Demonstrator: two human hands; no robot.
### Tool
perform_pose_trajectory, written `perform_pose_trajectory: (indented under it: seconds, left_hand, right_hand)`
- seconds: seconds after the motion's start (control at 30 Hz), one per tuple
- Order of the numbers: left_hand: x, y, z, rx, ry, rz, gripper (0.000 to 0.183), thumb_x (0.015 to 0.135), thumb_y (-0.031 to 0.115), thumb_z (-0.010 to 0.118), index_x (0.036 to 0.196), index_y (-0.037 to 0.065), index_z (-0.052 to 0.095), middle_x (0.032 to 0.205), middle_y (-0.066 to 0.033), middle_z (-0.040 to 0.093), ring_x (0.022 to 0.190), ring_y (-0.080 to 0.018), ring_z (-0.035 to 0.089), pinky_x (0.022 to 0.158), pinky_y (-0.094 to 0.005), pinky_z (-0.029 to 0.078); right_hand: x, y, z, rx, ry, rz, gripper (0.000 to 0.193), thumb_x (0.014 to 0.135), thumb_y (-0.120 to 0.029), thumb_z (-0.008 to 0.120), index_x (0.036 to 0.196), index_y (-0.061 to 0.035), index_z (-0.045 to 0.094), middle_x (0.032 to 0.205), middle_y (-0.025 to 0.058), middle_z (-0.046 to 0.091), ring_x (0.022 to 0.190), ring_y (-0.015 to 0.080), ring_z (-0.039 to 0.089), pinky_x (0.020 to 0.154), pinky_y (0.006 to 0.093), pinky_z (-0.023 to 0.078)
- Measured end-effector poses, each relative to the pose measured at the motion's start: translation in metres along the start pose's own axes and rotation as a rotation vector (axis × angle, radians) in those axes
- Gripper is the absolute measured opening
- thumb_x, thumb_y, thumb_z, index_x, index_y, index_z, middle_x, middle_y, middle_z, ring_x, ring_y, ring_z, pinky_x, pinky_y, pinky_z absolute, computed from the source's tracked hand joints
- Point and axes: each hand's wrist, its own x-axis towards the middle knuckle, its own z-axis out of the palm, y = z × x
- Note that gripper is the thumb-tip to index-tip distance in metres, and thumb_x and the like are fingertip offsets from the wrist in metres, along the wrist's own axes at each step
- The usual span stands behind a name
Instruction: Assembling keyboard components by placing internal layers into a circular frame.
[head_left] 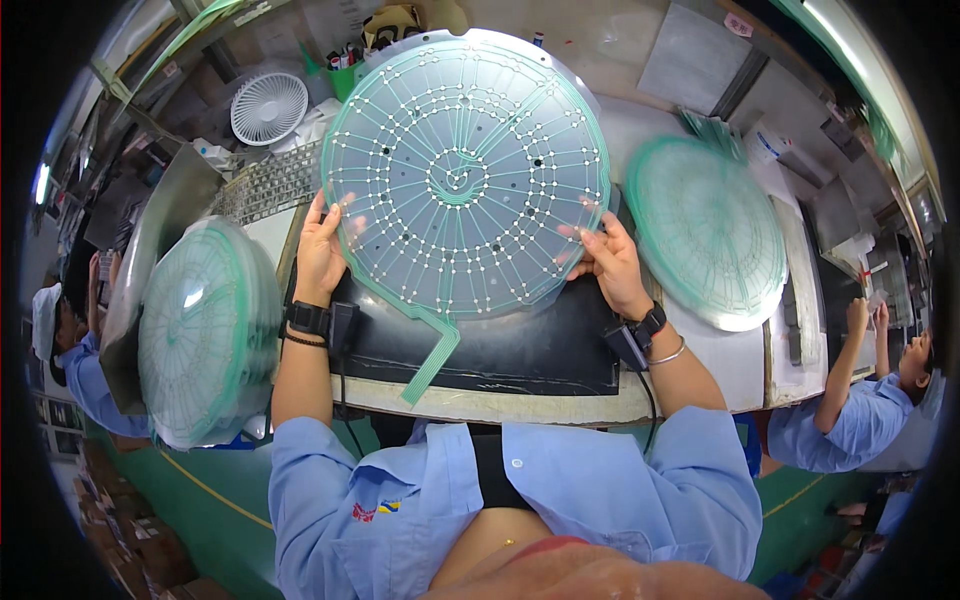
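Worktable: its pale front edge [500, 406] runs below both hands, on the side of the person's body.
Black mat: from where I stand, I see the mat [490, 360] lying under the raised hands.
Round sheet: this clear disc [466, 225] with green lines and white dots is held up between the two hands, over the mat; its green tail strip [432, 365] points toward the body.
Right stack: similar discs [710, 235] lie beyond the right hand.
Left stack: more discs [200, 340] are to the left of the left hand.
White fan: the fan [269, 108] stands farther than the left hand.
Left hand: it [320, 252] grasps the sheet's left edge.
Right hand: it [612, 262] pinches the lower right edge.
Bracelet: a thin bangle [668, 355] is around the right wrist.
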Motion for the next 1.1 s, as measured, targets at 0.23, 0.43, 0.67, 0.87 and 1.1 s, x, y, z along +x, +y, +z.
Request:
perform_pose_trajectory:
  seconds: [0.23, 0.43, 0.67, 0.87, 1.1]
  left_hand:
    - [0.000, 0.001, 0.002, -0.004, 0.005, 0.000, 0.038, 0.093, 0.008, 0.045, 0.130, 0.009, 0.037, 0.117, -0.0128, 0.054, 0.084, -0.0197, 0.062, 0.074, -0.0317, 0.056]
    - [0.001, -0.001, -0.004, 0.002, 0.000, -0.017, 0.038, 0.093, 0.007, 0.044, 0.130, 0.008, 0.037, 0.118, -0.0133, 0.053, 0.086, -0.0199, 0.062, 0.076, -0.0319, 0.055]
    - [0.005, -0.003, -0.009, 0.056, 0.021, -0.071, 0.041, 0.094, 0.007, 0.041, 0.134, 0.008, 0.032, 0.124, -0.0148, 0.049, 0.089, -0.0209, 0.060, 0.078, -0.0337, 0.054]
    - [0.008, -0.006, -0.012, 0.047, 0.047, -0.098, 0.041, 0.094, 0.005, 0.039, 0.134, 0.002, 0.029, 0.122, -0.0183, 0.050, 0.094, -0.0225, 0.059, 0.082, -0.0344, 0.052]
    - [0.010, -0.013, -0.018, 0.003, 0.041, -0.059, 0.041, 0.092, 0.001, 0.044, 0.132, 0.001, 0.036, 0.111, -0.0114, 0.056, 0.098, -0.0185, 0.058, 0.084, -0.0325, 0.051]
  right_hand:
    - [0.000, 0.000, 0.001, 0.014, -0.011, 0.011, 0.048, 0.095, -0.021, 0.045, 0.137, -0.0093, 0.027, 0.114, 0.0183, 0.057, 0.083, 0.0221, 0.065, 0.063, 0.0272, 0.054]
    - [-0.002, 0.002, -0.001, 0.060, -0.055, 0.012, 0.049, 0.097, -0.033, 0.034, 0.139, -0.0108, 0.024, 0.116, 0.0176, 0.056, 0.086, 0.0237, 0.064, 0.065, 0.0294, 0.054]
    - [0.002, 0.003, 0.002, 0.133, -0.062, 0.084, 0.050, 0.098, -0.035, 0.029, 0.140, -0.0091, 0.022, 0.118, 0.0195, 0.054, 0.090, 0.0265, 0.063, 0.070, 0.0333, 0.054]
    - [0.009, 0.006, 0.009, 0.122, -0.027, 0.137, 0.046, 0.098, -0.031, 0.030, 0.136, -0.0062, 0.025, 0.117, 0.0171, 0.054, 0.097, 0.0254, 0.061, 0.073, 0.0363, 0.055]
    - [0.012, 0.006, 0.011, -0.013, -0.028, 0.207, 0.036, 0.092, -0.012, 0.046, 0.126, -0.0042, 0.034, 0.110, 0.0137, 0.057, 0.089, 0.0220, 0.063, 0.067, 0.0331, 0.057]
